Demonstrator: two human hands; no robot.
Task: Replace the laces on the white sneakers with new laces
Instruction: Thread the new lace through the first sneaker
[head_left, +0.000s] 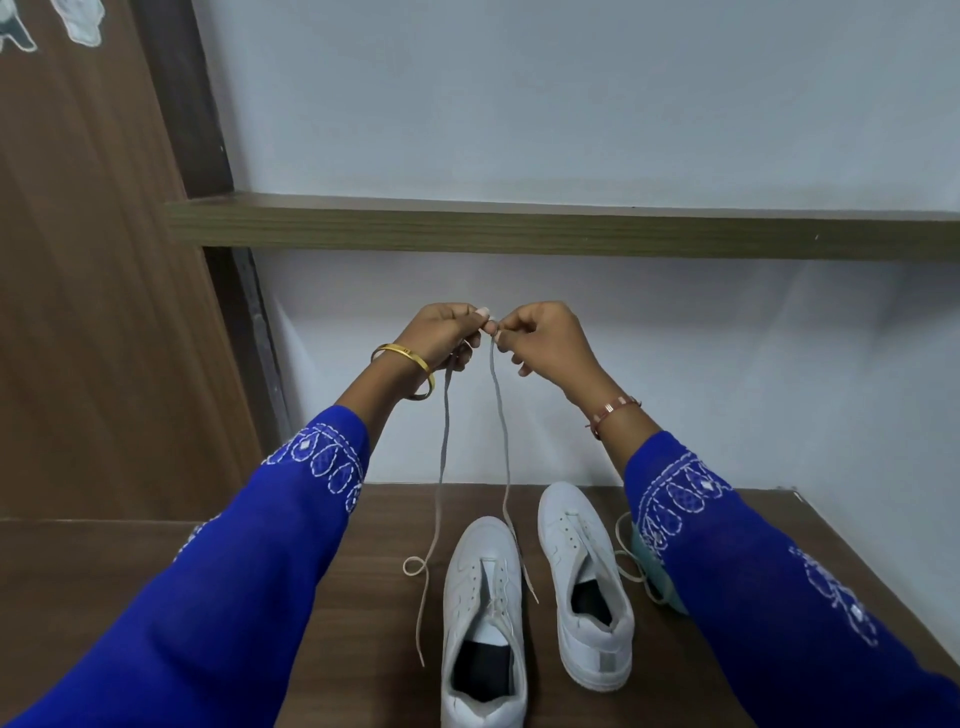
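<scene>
White sneakers, two, stand side by side on a dark wood tabletop, toes pointing far. Left sneaker sits nearer; right sneaker is set a little farther back, just beside it, not clearly touching.

Both hands are raised well above the shoes, fingertips nearly meeting. Left hand: grip closed in a pinch on the lace, thumb and forefinger together, other fingers curled. Right hand: same pinch grip on the same lace at its top, remaining fingers loosely curled.

Lace hangs in two grey-beige strands from the hands. Left strand drops to the tabletop left of the left sneaker, forms a small loop, then trails near. Right strand drops to the left sneaker and runs along its right side. A few crossings of lace show in that shoe's eyelets.

Right sneaker shows bare eyelets. Another loose lace lies on the tabletop just right of it, partly hidden by the right sleeve.

Gold bangle on left wrist; thin beaded bracelet on right. Blue embroidered sleeves. Wooden shelf on the far wall.
</scene>
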